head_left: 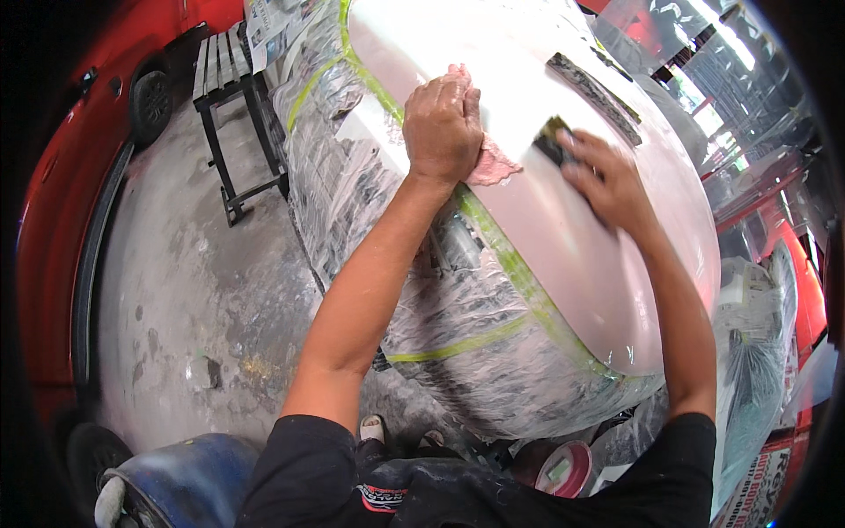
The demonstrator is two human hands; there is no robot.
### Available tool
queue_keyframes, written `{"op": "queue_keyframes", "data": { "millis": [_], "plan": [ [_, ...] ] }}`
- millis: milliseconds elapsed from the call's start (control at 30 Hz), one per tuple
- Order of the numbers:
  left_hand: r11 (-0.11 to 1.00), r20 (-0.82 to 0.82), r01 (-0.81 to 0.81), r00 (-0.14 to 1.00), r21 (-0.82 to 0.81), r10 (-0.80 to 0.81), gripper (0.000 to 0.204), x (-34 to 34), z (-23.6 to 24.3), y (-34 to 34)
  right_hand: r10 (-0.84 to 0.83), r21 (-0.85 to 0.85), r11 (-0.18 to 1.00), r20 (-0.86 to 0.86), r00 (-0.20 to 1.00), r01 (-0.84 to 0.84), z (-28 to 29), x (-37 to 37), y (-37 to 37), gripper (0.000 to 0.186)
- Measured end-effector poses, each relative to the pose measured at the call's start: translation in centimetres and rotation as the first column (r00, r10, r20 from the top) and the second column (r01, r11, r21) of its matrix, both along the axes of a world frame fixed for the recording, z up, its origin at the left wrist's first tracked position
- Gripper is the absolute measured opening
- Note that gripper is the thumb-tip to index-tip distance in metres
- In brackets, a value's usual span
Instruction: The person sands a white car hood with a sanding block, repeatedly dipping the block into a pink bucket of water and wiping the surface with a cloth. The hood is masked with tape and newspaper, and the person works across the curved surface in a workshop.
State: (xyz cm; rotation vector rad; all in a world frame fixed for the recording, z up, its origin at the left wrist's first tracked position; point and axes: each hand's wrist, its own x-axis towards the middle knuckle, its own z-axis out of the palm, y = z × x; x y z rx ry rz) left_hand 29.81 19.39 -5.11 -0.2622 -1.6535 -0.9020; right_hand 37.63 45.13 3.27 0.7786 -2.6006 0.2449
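Note:
A large curved car panel, pale pinkish white and glossy as if wet, fills the middle of the head view. My left hand is closed round a crumpled pink cloth and presses it on the panel near its taped left edge. To the right, my right hand grips a small dark sanding block with an olive top, held against the panel. That hand is slightly blurred, and part of the block is hidden under its fingers. Green masking tape borders the panel, with clear plastic sheeting beyond it.
A long dark strip-like block lies on the panel's far right. Beyond the left side stand a slatted bench and a red vehicle. A blue drum and a pink-rimmed bucket are near me. Plastic sheeting hangs at right.

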Motion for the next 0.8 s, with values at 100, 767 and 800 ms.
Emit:
{"op": "queue_keyframes", "data": {
  "millis": [100, 767, 800],
  "plan": [
    [0.999, 0.048, 0.054, 0.997, -0.002, -0.054, 0.021, 0.7, 0.3, 0.4, -0.160, -0.048, 0.985, 0.097, 0.982, 0.165, 2.1, -3.9, -2.9, 0.047],
    [0.985, 0.145, 0.041, 0.989, -0.168, -0.017, 0.024, 0.1, 0.1, -2.3, 0.096, -0.048, 0.994, 0.041, 0.995, -0.094, 1.1, -11.4, -4.7, 0.042],
    [0.982, 0.136, 0.042, 0.991, -0.184, -0.016, 0.025, -0.9, 0.5, -3.1, 0.122, -0.063, 0.991, 0.048, 0.991, -0.119, 0.9, -12.0, -4.5, 0.042]
  ]
}}
